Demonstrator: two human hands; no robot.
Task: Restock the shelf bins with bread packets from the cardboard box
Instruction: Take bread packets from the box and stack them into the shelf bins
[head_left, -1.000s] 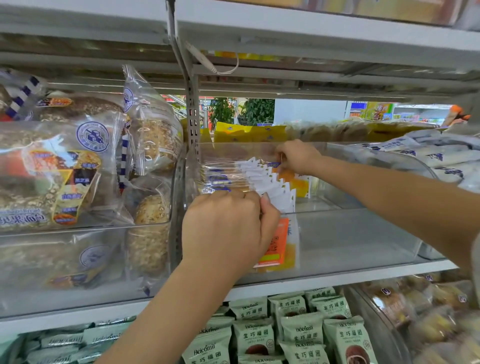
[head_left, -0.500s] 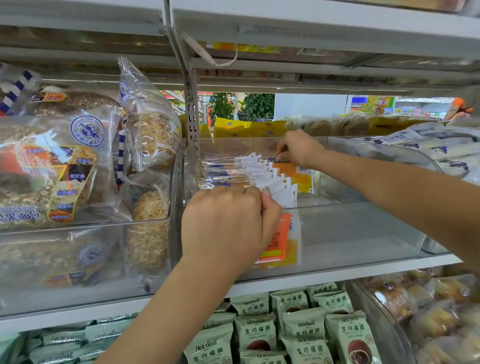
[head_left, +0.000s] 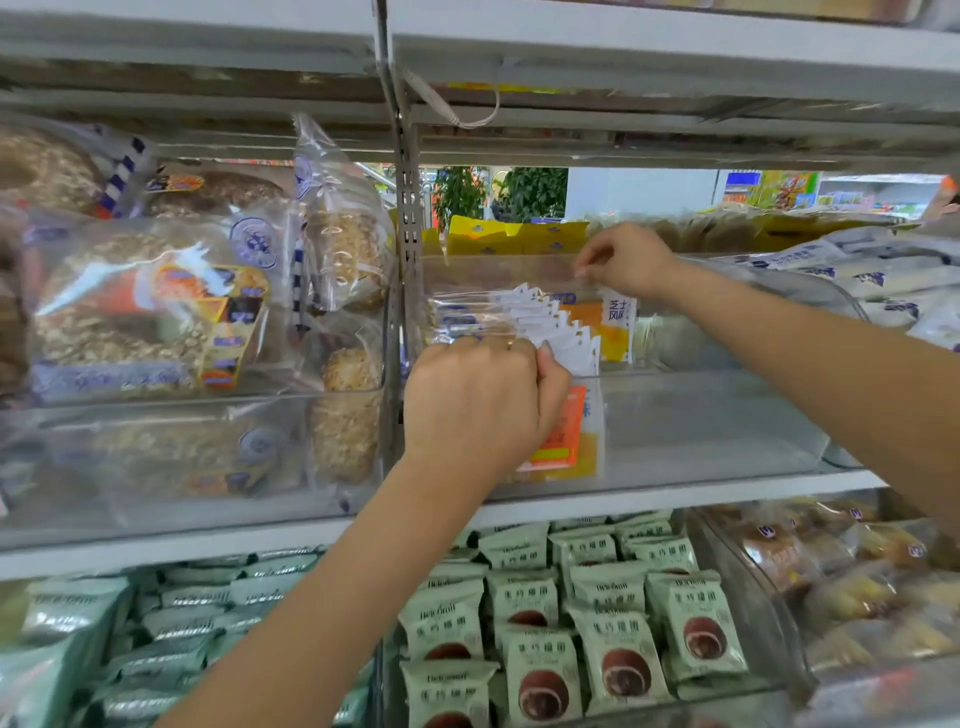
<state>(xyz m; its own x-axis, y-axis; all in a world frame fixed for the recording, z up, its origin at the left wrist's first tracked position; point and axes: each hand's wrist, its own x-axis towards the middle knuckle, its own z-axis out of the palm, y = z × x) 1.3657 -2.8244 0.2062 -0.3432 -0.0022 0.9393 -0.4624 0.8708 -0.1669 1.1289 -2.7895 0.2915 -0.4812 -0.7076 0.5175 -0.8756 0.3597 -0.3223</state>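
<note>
A row of thin bread packets (head_left: 524, 325), clear-wrapped with white and orange printing, is stood on edge in a clear bin (head_left: 701, 431) on the middle shelf (head_left: 649, 501). The near end of the row is gripped by the left hand (head_left: 480, 402), whose fingers are curled tightly over the packet tops, with the thumb pressed against the white edges. A ring is seen on one finger of that hand. The far end of the row is met by the right hand (head_left: 626, 260), whose fingertips are pinched together on the top edge of the rearmost packet (head_left: 608, 325), an orange one with a white label. The rest of the bin, to the right of the row, is seen as bare clear plastic.

To the left, beyond a slotted metal upright (head_left: 408, 234), another clear bin (head_left: 182, 467) is filled with large seeded loaves in printed bags (head_left: 156, 306). To the right of the middle bin, white and blue packets (head_left: 893, 291) are piled up. Behind the bins, yellow packets (head_left: 514, 236) are lined along the far side of the shelf, and green plants (head_left: 530, 189) are visible past them.

On the shelf below, pale green packets (head_left: 613, 634) showing a round brown bun are laid in rows, and wrapped golden buns (head_left: 831, 571) are held in a clear bin at the lower right. No cardboard box can be made out in the view.
</note>
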